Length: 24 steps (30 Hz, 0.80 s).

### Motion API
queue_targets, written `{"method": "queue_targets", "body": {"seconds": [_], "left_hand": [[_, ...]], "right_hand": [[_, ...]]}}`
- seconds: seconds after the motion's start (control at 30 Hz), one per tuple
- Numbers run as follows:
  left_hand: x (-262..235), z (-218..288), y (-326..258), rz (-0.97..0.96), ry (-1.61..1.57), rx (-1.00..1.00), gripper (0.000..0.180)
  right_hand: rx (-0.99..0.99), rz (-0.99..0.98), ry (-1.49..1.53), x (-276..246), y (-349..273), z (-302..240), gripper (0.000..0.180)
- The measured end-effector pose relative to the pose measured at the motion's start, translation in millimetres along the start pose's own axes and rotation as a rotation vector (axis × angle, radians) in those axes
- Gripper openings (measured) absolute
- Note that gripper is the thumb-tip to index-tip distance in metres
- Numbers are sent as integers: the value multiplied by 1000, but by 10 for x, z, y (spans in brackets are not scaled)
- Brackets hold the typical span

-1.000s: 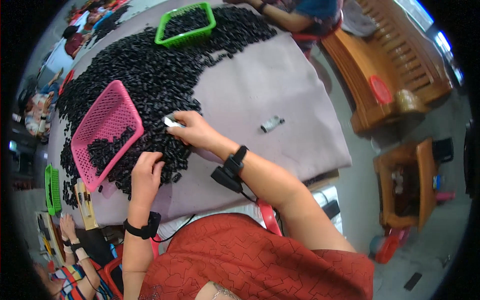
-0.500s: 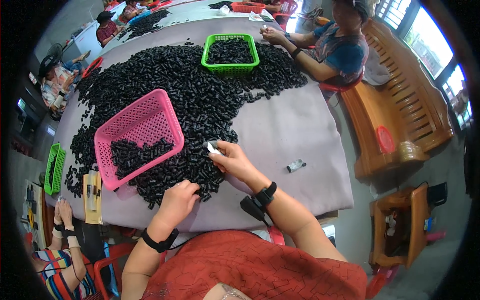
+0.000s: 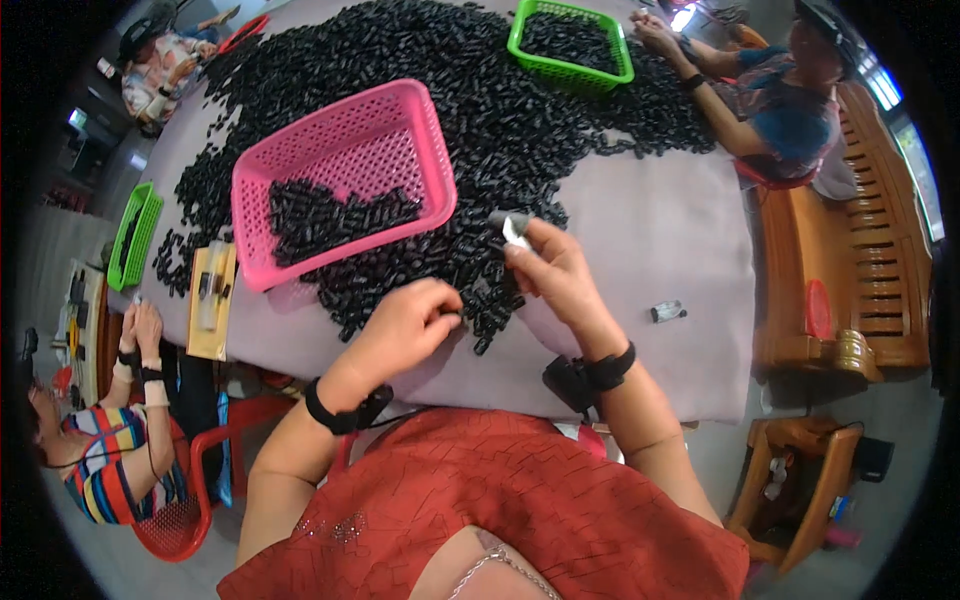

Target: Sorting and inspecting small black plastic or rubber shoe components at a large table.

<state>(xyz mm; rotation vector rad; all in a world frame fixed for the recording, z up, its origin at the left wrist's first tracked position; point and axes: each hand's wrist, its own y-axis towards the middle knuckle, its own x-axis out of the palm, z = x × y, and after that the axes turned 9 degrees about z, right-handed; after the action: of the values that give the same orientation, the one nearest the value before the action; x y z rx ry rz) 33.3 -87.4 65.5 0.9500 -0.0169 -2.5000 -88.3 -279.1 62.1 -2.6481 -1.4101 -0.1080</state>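
A large heap of small black cylindrical pieces [image 3: 500, 150] covers much of the table in front of me. My left hand [image 3: 410, 320] is closed at the near edge of the heap, with a small black piece [image 3: 454, 313] at its fingertips. To the right, my right hand [image 3: 562, 268] pinches a small white-and-grey object [image 3: 515, 230] between thumb and fingers, just above the heap; its exact kind is unclear. Beyond my left hand a pink perforated basket [image 3: 437, 180] stands on the heap, partly filled with black pieces.
Past the heap stands a green basket [image 3: 575, 75] of black pieces, near a person [image 3: 790, 110] seated at the right. A small clear item with a dark end [image 3: 668, 311] lies on the grey tablecloth [image 3: 650, 230]. At the left are a yellow board [image 3: 207, 343] and another green basket [image 3: 150, 215].
The view has shifted, so the table sits higher in the picture. My left hand has turned and closed near the right hand. The right hand still holds the white-and-grey object.
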Motion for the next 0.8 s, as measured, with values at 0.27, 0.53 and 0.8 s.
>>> {"method": "queue_targets", "body": {"seconds": [0.27, 0.53, 0.8], "left_hand": [[-591, 230, 409, 60, -1094, -369, 27], [-420, 143, 301, 70, -1475, -520, 27], [-86, -68, 276, -47, -1589, -556, 30]], "right_hand": [[-164, -135, -35, 294, -19, -804, 39], [-37, -305, 77, 311, -108, -721, 60], [168, -411, 146, 284, -143, -384, 64]]}}
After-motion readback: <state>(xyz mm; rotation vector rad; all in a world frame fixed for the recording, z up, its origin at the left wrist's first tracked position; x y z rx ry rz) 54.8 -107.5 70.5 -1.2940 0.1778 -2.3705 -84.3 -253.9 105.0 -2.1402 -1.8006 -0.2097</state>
